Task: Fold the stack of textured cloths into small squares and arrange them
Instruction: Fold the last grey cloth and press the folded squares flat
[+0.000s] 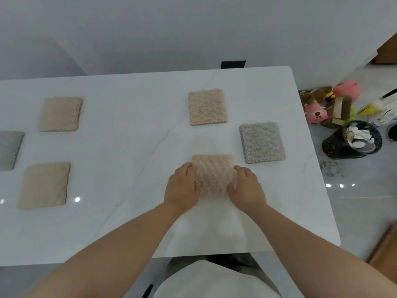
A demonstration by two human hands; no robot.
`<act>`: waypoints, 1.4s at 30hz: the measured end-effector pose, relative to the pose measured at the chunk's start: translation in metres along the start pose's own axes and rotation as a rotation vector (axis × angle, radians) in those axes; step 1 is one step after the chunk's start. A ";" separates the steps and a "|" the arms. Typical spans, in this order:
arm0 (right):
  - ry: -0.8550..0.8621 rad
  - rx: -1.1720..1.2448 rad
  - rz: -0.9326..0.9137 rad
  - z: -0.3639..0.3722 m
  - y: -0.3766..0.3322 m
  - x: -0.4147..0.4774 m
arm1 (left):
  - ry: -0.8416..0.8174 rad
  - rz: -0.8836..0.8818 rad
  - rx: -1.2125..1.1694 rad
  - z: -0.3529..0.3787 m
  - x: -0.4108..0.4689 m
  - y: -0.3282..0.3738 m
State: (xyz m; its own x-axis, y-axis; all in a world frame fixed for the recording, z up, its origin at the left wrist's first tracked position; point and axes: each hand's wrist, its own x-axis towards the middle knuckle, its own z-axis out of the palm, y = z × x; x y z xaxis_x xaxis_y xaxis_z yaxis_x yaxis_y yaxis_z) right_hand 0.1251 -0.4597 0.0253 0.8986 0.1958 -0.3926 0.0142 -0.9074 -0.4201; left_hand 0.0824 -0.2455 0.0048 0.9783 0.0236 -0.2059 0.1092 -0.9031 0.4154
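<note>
**Mia:** What are the hands doing?

**Tom:** The left hand (182, 188) and the right hand (247, 188) hold the beige cloth (212, 173) by its two sides. The fingers bend round the side edges and the thumbs lie on top. There is nothing else in them.

**Mia:** Where is the cloth?

**Tom:** It lies on the white table (129, 222), near the person and a bit to the right. The far beige square (207, 107) lies beyond it. The grey square (262, 141) lies to its right and a little farther off. More squares lie well apart on the left: the far left beige square (60, 114), the near left beige square (44, 184), and the grey one at the edge (9, 149), which the picture cuts off.

**Mia:** How do you do this bit well?

**Tom:** I think this bit is setting the folded square down and making it neat. Press it flat, so the fluffy layers do not pop open. Push both sides the same, so the edges match. Line it up with the far beige square, so the row is straight. Then lift both hands straight up, so the cloth does not slide.

**Mia:** Which way does it point?

**Tom:** It is almost square. It may be a bit longer from near to far, but the hands hide the near corners, so I cannot be sure. Its sides run near to far, like the far beige square. It does not look tilted.
</note>
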 end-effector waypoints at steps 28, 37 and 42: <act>0.013 -0.019 -0.074 -0.080 -0.037 0.182 | -0.020 -0.253 -0.185 -0.084 0.204 -0.001; -0.100 0.127 -0.028 -0.079 -0.053 0.277 | -0.078 -0.258 -0.225 -0.070 0.263 -0.018; -0.088 0.163 -0.019 -0.073 -0.046 0.284 | -0.071 -0.205 -0.192 -0.066 0.277 -0.008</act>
State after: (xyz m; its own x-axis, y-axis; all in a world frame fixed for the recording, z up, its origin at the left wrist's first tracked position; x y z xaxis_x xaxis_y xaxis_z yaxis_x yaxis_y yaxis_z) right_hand 0.4116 -0.3896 -0.0074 0.8568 0.2506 -0.4507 -0.0473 -0.8321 -0.5526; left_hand 0.3640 -0.2034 0.0025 0.9185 0.1609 -0.3613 0.3409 -0.7850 0.5173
